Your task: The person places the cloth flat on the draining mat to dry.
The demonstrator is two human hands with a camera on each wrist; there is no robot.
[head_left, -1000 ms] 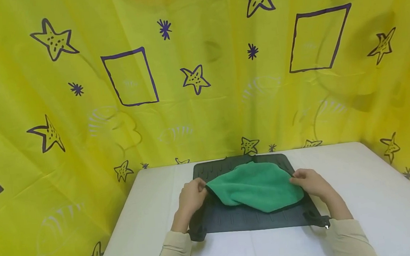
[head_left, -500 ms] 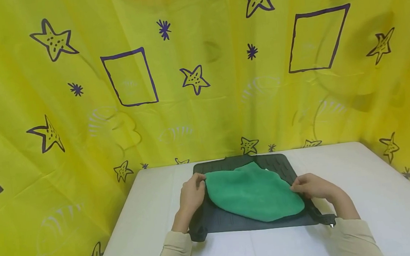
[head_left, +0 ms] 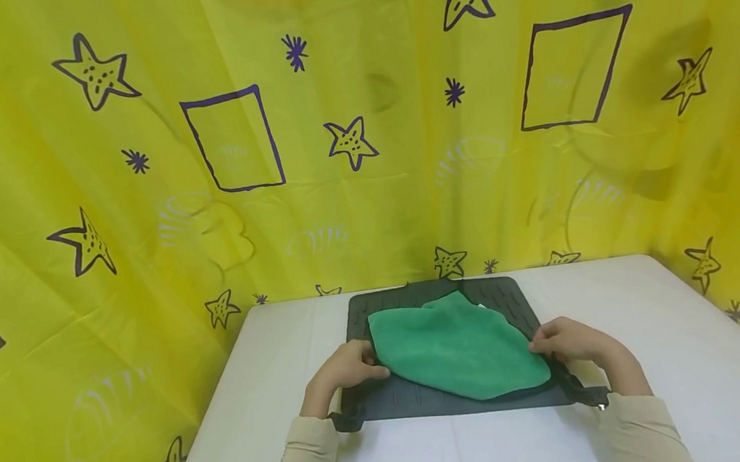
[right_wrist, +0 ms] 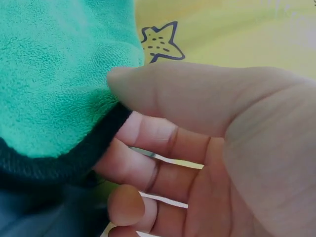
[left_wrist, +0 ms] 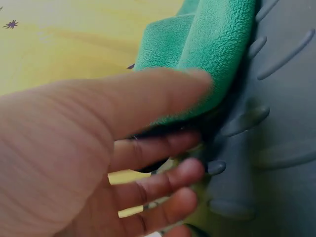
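A green fleecy cloth (head_left: 453, 348) with a dark edging and dark underside lies folded across a dark grey ribbed board (head_left: 411, 403). My right hand (head_left: 567, 338) pinches the cloth's right edge; in the right wrist view the thumb (right_wrist: 148, 91) lies on the green face and fingers sit under the dark edging (right_wrist: 94, 153). My left hand (head_left: 349, 365) is at the cloth's left edge, over the board's left side. In the left wrist view its fingers (left_wrist: 168, 182) are spread and loosely bent, with the thumb (left_wrist: 168, 91) overlapping the cloth's folded edge (left_wrist: 212, 54).
The board stands on a white-covered table (head_left: 455, 451), with black brackets (head_left: 347, 420) at its near corners. Behind and around the table hangs a yellow curtain (head_left: 407, 206) printed with stars and squares. A small white tag shows at the cloth's far edge.
The cloth's left side has been laid down flatter on the board. My left hand has let go of its left corner and moved toward the near side. My right hand has shifted slightly nearer.
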